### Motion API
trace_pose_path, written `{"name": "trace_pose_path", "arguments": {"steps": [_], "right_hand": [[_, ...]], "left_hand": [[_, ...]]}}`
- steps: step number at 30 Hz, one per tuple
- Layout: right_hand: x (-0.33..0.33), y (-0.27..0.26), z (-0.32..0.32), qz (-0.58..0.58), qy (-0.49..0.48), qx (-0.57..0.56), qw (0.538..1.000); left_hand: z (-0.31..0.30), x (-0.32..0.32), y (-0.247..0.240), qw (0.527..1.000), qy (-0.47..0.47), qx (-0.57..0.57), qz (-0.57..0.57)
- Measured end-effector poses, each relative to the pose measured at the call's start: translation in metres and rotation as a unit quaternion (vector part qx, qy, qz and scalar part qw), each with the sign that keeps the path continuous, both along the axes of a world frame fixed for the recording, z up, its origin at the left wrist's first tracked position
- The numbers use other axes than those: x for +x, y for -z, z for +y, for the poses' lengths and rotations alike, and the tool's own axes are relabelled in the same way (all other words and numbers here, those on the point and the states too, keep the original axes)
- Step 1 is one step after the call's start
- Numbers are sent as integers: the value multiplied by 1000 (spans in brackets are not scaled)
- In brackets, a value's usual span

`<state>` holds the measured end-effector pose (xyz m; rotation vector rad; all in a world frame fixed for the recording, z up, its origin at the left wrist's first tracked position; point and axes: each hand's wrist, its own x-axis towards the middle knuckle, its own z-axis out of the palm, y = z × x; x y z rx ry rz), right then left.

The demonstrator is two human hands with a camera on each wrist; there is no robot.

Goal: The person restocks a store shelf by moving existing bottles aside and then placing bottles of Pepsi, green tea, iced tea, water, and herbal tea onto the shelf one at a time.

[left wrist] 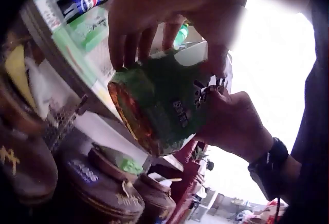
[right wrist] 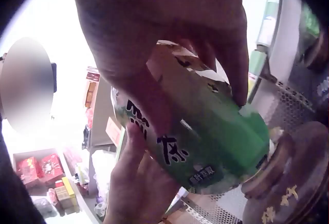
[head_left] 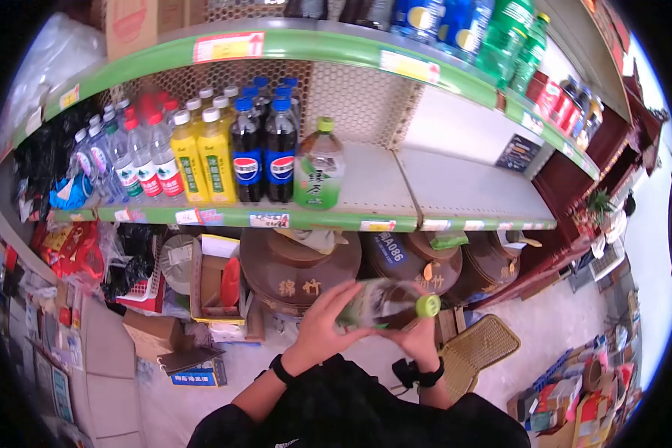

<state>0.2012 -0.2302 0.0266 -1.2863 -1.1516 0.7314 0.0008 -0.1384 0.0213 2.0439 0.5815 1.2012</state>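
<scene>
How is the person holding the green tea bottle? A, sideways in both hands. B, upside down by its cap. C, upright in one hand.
A: the green tea bottle lies sideways, the left hand gripping its body and the right hand holding near the cap end.

The green tea bottle (head_left: 384, 305) lies on its side, up in the air just in front of the brown jar (head_left: 291, 272). It's clear plastic with a green and white label carrying dark characters. The light-green cap (head_left: 428, 305) is screwed on and points away from the jar, to the person's right. The left hand (head_left: 325, 321) wraps the base end nearest the jar, and the right hand (head_left: 420, 340) cradles the neck end from below.
</scene>
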Motion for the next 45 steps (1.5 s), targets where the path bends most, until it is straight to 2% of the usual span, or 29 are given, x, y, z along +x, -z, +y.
{"name": "trace_pose_path", "arguments": {"steps": [2,5,6,9,12,15,16,19,20,25,28,31,34,40,45], "right_hand": [[23,0,28,-36,28,47,998],[40,-41,69,-63,83,78,991],[40,-59,83,-47,85,88,991],[67,-69,128,-65,118,87,987],[94,-67,174,-108,102,70,986],[109,-72,207,-29,42,50,997],[115,-75,218,-46,23,62,997],[120,-88,242,-132,34,55,989],[124,-86,252,-117,23,52,992],[132,-75,295,-185,-10,-2,983],[118,-83,307,-157,-60,-37,985],[131,-78,334,-224,-131,-20,966],[142,-87,347,-118,-235,-54,963],[120,-92,368,-199,-215,-66,954],[109,-86,396,-68,-337,-109,933]], "left_hand": [[5,9,-17,995,-67,12,-71],[21,19,-30,994,-70,35,-77],[25,25,-37,997,-32,3,-72],[49,59,-39,999,7,18,-34],[79,96,-30,999,-14,41,25],[109,122,-29,996,-16,54,64],[116,127,-32,993,-35,65,98],[136,142,-32,986,-77,127,79],[140,145,-32,986,-77,119,90],[159,156,-28,980,-92,111,140],[165,158,-25,975,-111,119,154],[169,161,-26,977,-119,95,148],[175,163,-25,981,-114,83,130],[186,160,-18,973,-155,88,146],[192,154,-16,970,-175,77,147]]}}
